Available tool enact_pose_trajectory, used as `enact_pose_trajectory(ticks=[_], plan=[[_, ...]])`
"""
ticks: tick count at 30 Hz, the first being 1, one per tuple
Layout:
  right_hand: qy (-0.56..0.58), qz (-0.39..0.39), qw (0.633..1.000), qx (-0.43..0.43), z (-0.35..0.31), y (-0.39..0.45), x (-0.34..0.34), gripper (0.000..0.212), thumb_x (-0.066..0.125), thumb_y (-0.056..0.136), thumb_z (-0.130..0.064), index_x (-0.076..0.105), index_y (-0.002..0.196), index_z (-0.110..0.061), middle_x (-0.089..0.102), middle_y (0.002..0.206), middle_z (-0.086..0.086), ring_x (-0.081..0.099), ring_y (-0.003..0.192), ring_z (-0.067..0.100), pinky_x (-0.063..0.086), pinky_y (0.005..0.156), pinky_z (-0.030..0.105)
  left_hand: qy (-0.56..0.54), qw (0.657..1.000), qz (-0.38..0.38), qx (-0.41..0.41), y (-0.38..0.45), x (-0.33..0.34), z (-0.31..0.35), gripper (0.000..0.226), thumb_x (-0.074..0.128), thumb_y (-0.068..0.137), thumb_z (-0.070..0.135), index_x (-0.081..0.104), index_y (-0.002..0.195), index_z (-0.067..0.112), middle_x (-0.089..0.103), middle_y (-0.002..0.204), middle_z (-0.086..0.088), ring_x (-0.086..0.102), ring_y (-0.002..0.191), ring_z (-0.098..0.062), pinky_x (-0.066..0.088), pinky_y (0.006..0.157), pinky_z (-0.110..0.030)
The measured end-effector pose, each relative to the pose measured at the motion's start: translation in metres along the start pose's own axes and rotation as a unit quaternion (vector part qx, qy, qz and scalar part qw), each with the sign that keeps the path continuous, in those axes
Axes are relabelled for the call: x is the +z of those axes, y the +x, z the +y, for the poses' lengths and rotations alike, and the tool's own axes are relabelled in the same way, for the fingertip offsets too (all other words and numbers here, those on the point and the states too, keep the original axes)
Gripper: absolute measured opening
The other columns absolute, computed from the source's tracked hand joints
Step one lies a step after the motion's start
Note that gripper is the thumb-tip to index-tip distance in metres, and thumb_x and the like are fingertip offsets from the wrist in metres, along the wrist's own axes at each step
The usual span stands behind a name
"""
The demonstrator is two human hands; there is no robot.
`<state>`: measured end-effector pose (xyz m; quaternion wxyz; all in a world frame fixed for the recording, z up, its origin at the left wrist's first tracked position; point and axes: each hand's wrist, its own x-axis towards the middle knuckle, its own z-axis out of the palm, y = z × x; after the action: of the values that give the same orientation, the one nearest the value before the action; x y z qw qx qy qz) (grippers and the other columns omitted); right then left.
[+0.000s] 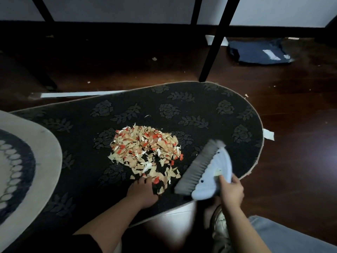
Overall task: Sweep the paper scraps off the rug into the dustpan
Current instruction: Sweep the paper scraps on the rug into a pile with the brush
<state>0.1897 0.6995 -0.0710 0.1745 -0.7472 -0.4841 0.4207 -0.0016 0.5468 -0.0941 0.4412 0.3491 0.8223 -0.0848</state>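
Sweeping well here seems to mean short, low strokes that keep the pile together, bristles pressed into the pile of the rug (164, 106) so thin bits do not slip under. The right hand (231, 189) grips the pale brush (206, 170) by its back, fingers curled round it, thumb on top; the bristles sit at the right edge of the scraps (145, 148), angled toward them. The left hand (141, 193) lies palm down on the rug at the near edge of the heap, fingers straight and touching the nearest scraps, holding nothing. It could serve as a stop, though I judge a dustpan would do better; none can be clearly made out, and the pale blurred shape by the near rug edge is too unclear to name. Most scraps lie in one heap beyond both hands, mid-rug, with a looser scatter trailing toward the fingers. Farther off a black leg (215, 42) stands at the rug's far edge.
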Motion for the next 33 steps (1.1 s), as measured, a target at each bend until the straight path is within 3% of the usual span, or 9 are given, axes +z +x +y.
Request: enact_pose_trajectory(ticks=[4, 10, 12, 15, 18, 23, 27, 30, 33], plan=[[-0.020, -0.053, 0.998, -0.016, 0.005, -0.021, 0.009, 0.034, 0.067, 0.073, -0.035, 0.068, 0.104, -0.021, 0.067, 0.085, 0.005, 0.059, 0.085, 0.028, 0.042, 0.074, 0.032, 0.001, 1.000, 0.006, -0.002, -0.002, -0.001, 0.000, 0.079, 0.050, 0.091, 0.044, 0.009, 0.153, 0.018, 0.015, 0.158, -0.011, 0.024, 0.143, -0.030, 0.028, 0.115, -0.039], [-0.030, -0.074, 0.995, -0.063, -0.006, -0.033, -0.010, 0.052, 0.061, 0.061, -0.046, 0.067, 0.110, -0.030, 0.069, 0.086, -0.005, 0.062, 0.086, 0.019, 0.046, 0.076, 0.032, 0.007, 1.000, 0.023, 0.004, -0.003, -0.005, 0.003, 0.079, 0.052, 0.091, 0.044, 0.010, 0.153, 0.017, 0.011, 0.159, -0.014, 0.021, 0.144, -0.032, 0.026, 0.116, -0.039], [-0.014, -0.049, 0.996, -0.071, -0.013, -0.032, -0.021, 0.045, 0.065, 0.065, -0.041, 0.066, 0.109, -0.031, 0.068, 0.084, -0.004, 0.060, 0.085, 0.020, 0.045, 0.077, 0.032, 0.005, 1.000, 0.027, 0.002, -0.004, -0.006, 0.004, 0.081, 0.052, 0.091, 0.045, 0.010, 0.153, 0.017, 0.011, 0.159, -0.015, 0.020, 0.145, -0.032, 0.025, 0.116, -0.039], [0.005, -0.002, 0.998, -0.069, -0.021, -0.019, -0.035, 0.036, 0.068, 0.078, -0.025, 0.064, 0.114, -0.027, 0.062, 0.089, 0.002, 0.054, 0.087, 0.025, 0.041, 0.078, 0.034, 0.004, 1.000, 0.031, -0.002, -0.005, -0.007, 0.002, 0.082, 0.052, 0.091, 0.045, 0.008, 0.154, 0.016, 0.011, 0.159, -0.014, 0.019, 0.145, -0.031, 0.023, 0.116, -0.039], [-0.006, 0.029, 0.998, -0.049, -0.020, -0.003, -0.035, 0.042, 0.067, 0.081, -0.026, 0.060, 0.122, -0.022, 0.065, 0.101, 0.008, 0.055, 0.093, 0.029, 0.040, 0.079, 0.035, 0.005, 1.000, 0.029, -0.004, -0.004, -0.007, -0.002, 0.081, 0.051, 0.091, 0.044, 0.007, 0.154, 0.017, 0.011, 0.159, -0.013, 0.019, 0.145, -0.031, 0.025, 0.117, -0.039], [-0.038, -0.016, 0.999, -0.032, -0.015, -0.014, -0.004, 0.045, 0.068, 0.081, -0.026, 0.059, 0.124, -0.022, 0.066, 0.111, 0.013, 0.058, 0.102, 0.035, 0.042, 0.085, 0.036, 0.003, 1.000, 0.023, -0.009, -0.003, -0.005, -0.008, 0.079, 0.051, 0.091, 0.043, 0.009, 0.153, 0.018, 0.015, 0.158, -0.013, 0.022, 0.144, -0.031, 0.027, 0.116, -0.040], [-0.060, -0.103, 0.991, -0.062, -0.009, -0.047, 0.027, 0.039, 0.068, 0.079, -0.025, 0.062, 0.118, -0.026, 0.066, 0.092, 0.002, 0.057, 0.083, 0.023, 0.039, 0.069, 0.028, 0.007, 0.999, 0.027, -0.017, -0.005, -0.005, -0.012, 0.079, 0.052, 0.090, 0.044, 0.012, 0.153, 0.018, 0.022, 0.155, -0.013, 0.027, 0.141, -0.031, 0.029, 0.113, -0.039], [-0.054, -0.111, 0.990, -0.067, -0.009, -0.062, 0.031, 0.037, 0.066, 0.079, -0.027, 0.063, 0.115, -0.029, 0.064, 0.084, -0.005, 0.055, 0.075, 0.017, 0.036, 0.057, 0.026, 0.007, 0.999, 0.035, -0.018, -0.007, -0.008, -0.013, 0.077, 0.052, 0.090, 0.045, 0.014, 0.152, 0.018, 0.026, 0.153, -0.012, 0.030, 0.139, -0.030, 0.032, 0.111, -0.039], [-0.034, -0.097, 0.992, -0.077, -0.009, -0.070, 0.019, 0.034, 0.067, 0.078, -0.027, 0.063, 0.112, -0.033, 0.065, 0.080, -0.008, 0.056, 0.073, 0.013, 0.038, 0.056, 0.022, 0.003, 0.999, 0.047, -0.021, -0.010, -0.011, -0.017, 0.077, 0.052, 0.090, 0.046, 0.015, 0.151, 0.018, 0.027, 0.152, -0.012, 0.031, 0.139, -0.031, 0.032, 0.111, -0.039]])
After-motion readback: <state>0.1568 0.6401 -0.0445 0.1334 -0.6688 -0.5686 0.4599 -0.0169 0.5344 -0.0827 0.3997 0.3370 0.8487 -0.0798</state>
